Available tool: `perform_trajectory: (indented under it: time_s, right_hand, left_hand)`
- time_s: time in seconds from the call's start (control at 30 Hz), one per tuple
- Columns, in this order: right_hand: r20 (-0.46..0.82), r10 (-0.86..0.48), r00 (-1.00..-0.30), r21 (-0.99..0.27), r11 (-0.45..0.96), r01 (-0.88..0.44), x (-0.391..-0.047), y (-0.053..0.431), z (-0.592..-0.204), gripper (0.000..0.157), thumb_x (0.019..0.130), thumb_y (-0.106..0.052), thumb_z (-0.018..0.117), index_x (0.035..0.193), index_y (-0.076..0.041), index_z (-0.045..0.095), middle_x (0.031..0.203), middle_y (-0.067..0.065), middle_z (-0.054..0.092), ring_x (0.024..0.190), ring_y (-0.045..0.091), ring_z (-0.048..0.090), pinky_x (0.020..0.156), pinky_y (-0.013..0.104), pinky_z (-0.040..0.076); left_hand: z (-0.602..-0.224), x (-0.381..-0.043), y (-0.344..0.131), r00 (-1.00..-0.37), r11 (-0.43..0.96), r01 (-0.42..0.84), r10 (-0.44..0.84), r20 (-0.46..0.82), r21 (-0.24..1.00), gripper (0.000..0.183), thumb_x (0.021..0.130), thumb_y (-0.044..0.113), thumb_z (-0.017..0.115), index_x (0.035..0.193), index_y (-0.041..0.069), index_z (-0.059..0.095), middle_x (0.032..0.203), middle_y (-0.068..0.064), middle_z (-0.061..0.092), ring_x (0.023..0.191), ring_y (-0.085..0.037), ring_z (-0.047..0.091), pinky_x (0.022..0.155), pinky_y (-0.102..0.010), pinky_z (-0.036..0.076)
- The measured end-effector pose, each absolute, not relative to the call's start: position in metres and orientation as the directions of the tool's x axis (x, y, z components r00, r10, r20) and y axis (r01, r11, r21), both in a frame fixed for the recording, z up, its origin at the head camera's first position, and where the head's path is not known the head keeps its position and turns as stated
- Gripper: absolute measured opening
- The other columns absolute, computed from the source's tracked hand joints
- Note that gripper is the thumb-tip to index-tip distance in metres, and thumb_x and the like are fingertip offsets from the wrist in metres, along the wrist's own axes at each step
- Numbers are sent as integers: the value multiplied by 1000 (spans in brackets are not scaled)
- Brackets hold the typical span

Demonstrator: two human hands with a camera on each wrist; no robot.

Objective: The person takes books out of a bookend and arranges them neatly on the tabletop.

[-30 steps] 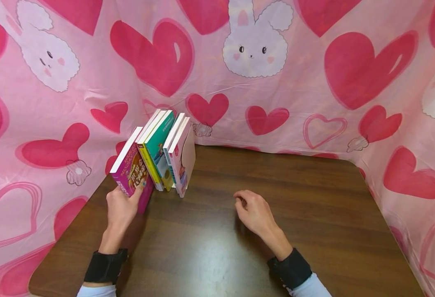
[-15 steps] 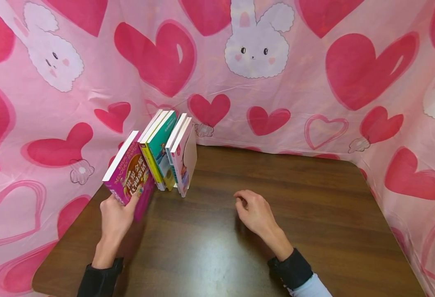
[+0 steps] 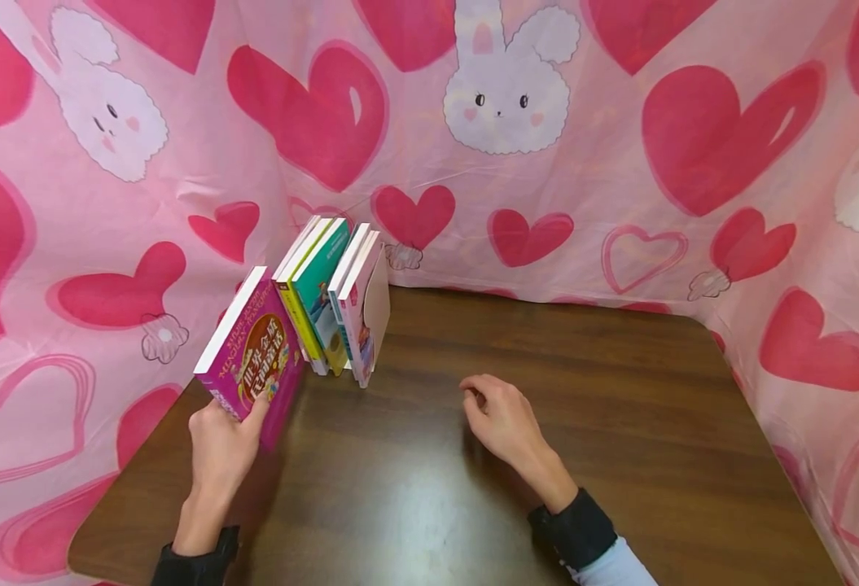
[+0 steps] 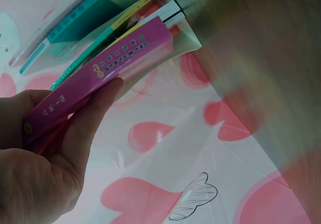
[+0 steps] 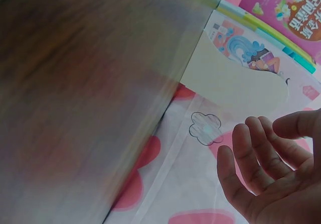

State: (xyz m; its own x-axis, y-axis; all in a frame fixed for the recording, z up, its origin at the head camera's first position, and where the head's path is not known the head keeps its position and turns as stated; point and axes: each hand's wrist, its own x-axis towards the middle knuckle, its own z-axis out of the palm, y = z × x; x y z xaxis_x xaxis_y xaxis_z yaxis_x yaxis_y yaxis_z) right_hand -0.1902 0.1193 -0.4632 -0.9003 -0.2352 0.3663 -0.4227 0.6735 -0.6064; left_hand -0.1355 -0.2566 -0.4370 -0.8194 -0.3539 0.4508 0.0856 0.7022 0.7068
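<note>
A purple book [image 3: 282, 317] with a brown oval on its cover stands tilted at the left of the table. My left hand [image 3: 224, 448] grips it by the near spine edge, thumb on the cover and fingers behind. In the left wrist view the purple spine [image 4: 115, 66] lies between thumb and fingers. Just right of it stands a row of books, among them a yellow-edged one [image 3: 299, 321], a green one [image 3: 321, 281] and a pink one [image 3: 359, 317]. My right hand [image 3: 504, 415] rests over the middle of the table, fingers loosely bent, holding nothing.
A cream bookend [image 5: 241, 86] stands against the right side of the row. The brown wooden table [image 3: 583, 391] extends to the right. Pink cloth [image 3: 546, 179] with hearts and rabbits hangs behind and along both sides.
My left hand has drawn the purple book toward me and slightly left, away from the row, showing more of its cover. The right hand has stayed put.
</note>
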Motion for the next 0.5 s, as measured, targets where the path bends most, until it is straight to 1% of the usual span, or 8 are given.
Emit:
perform_trajectory:
  time_s: [0.03, 0.13, 0.2, 0.27, 0.3, 0.33, 0.37, 0.5]
  right_hand:
    - [364, -237, -901, -607, 674, -422, -190, 119, -463, 18, 99, -9, 62, 106, -11, 78, 95, -4, 71, 77, 12, 60, 73, 35, 56]
    - [357, -235, -904, -611, 673, -417, -190, 119, -464, 18, 99, -10, 62, 107, -10, 78, 96, -3, 71, 77, 13, 60, 73, 35, 56]
    - [354, -233, -906, -614, 672, -413, -190, 118, -464, 18, 99, -10, 62, 107, -11, 78, 96, -3, 71, 77, 13, 60, 73, 35, 56]
    - [351, -231, -907, -618, 671, -410, -190, 118, -464, 18, 99, -10, 62, 107, -10, 78, 96, -3, 71, 77, 13, 60, 73, 35, 56]
    - [350, -230, -908, -619, 671, -409, -190, 118, -464, 18, 99, -10, 62, 107, -11, 78, 97, -3, 71, 77, 13, 60, 73, 35, 56]
    - [350, -230, -908, -619, 671, -408, -190, 118, -464, 18, 99, -10, 62, 108, -10, 78, 97, -3, 71, 77, 13, 61, 73, 35, 56]
    - [350, -228, -908, -619, 672, -408, -190, 118, -464, 18, 99, -10, 62, 107, -10, 79, 97, -3, 72, 77, 13, 61, 73, 35, 56]
    - [349, -230, -909, -617, 674, -407, -189, 118, -464, 18, 99, -9, 62, 108, -10, 79, 98, -2, 72, 77, 13, 61, 74, 36, 57]
  left_hand:
    - [-437, -134, -257, -821, 701, 87, -352, 450, 707, 41, 95, 9, 77, 126, -16, 66, 114, -35, 70, 99, -52, 72, 80, -59, 56]
    - [-436, -128, -256, -819, 709, 93, -344, 458, 699, 40, 95, 9, 78, 125, -15, 67, 113, -34, 71, 98, -51, 72, 79, -52, 59]
    - [-436, -126, -256, -810, 719, 104, -339, 478, 687, 37, 93, 8, 79, 121, -15, 69, 109, -34, 72, 95, -50, 74, 77, -30, 61]
    - [-435, -123, -256, -802, 731, 122, -325, 501, 671, 34, 91, 5, 80, 117, -15, 71, 104, -32, 73, 90, -49, 75, 73, -9, 52]
    - [-436, -121, -255, -799, 734, 136, -315, 511, 666, 33, 90, 4, 80, 115, -15, 71, 102, -33, 73, 88, -49, 75, 72, -7, 51]
    - [-436, -119, -255, -795, 739, 147, -308, 523, 658, 32, 89, 4, 81, 113, -15, 72, 100, -32, 74, 86, -48, 75, 70, -1, 43]
    - [-436, -118, -255, -791, 742, 158, -300, 533, 652, 30, 88, 3, 81, 111, -15, 72, 97, -32, 74, 84, -47, 75, 68, 2, 36]
    - [-434, -114, -250, -790, 738, 179, -286, 542, 650, 28, 87, 2, 81, 108, -15, 73, 95, -31, 74, 82, -46, 75, 67, 1, 38]
